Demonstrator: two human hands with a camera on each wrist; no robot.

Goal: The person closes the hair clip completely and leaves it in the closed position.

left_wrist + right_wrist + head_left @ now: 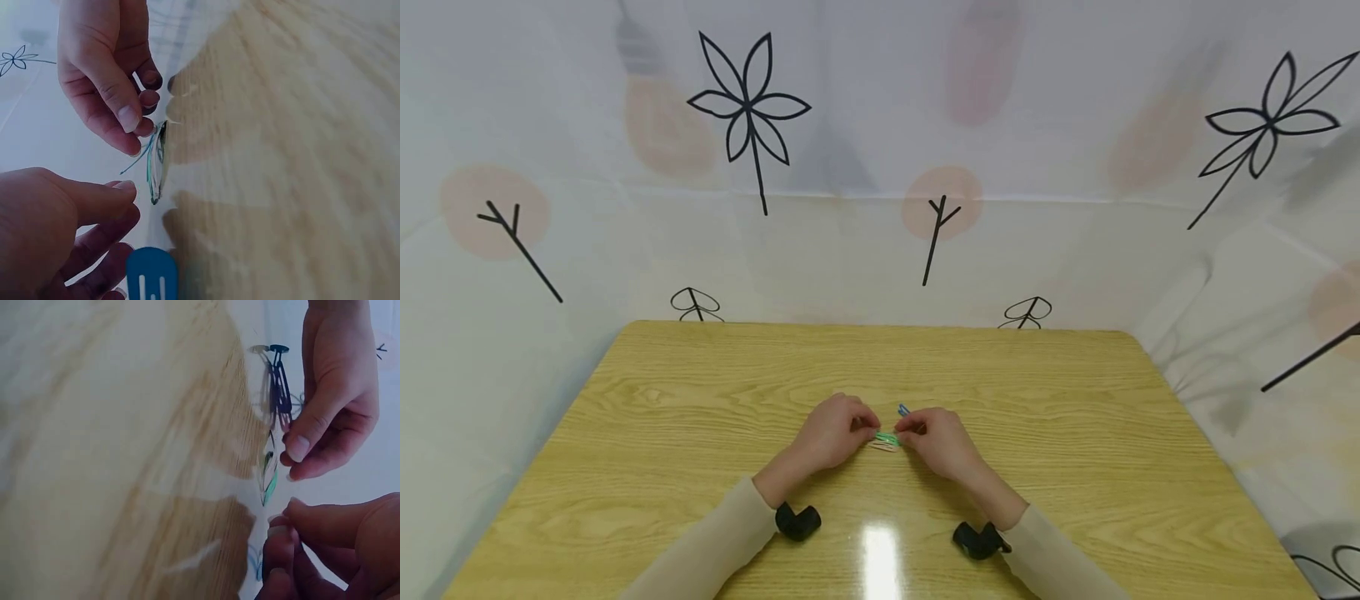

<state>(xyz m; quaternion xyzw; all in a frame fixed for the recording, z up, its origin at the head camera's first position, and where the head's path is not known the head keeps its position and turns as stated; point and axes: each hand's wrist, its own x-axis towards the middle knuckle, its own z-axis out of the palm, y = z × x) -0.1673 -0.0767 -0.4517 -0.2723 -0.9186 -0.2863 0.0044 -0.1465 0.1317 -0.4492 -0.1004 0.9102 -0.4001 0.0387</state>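
A green hair clip (887, 437) lies beside a pale pink hair clip (883, 447) on the wooden table. My left hand (835, 433) has bent, relaxed fingers close to the green clip's left end. At the right end, the fingertips of my right hand (938, 442) come right up to the clips. Beyond the right hand is a blue hair clip (903, 410), partly covered by its fingers. The left wrist view shows another blue hair clip (152, 275) near the left hand, dark in the right wrist view; the left hand hides it from the head view.
The wood-grain table (700, 367) reflects a bright light near its front. Behind it hangs a pale cloth (842, 267) printed with flowers and twigs. Each wrist carries a black device (797, 522), below beige sleeves.
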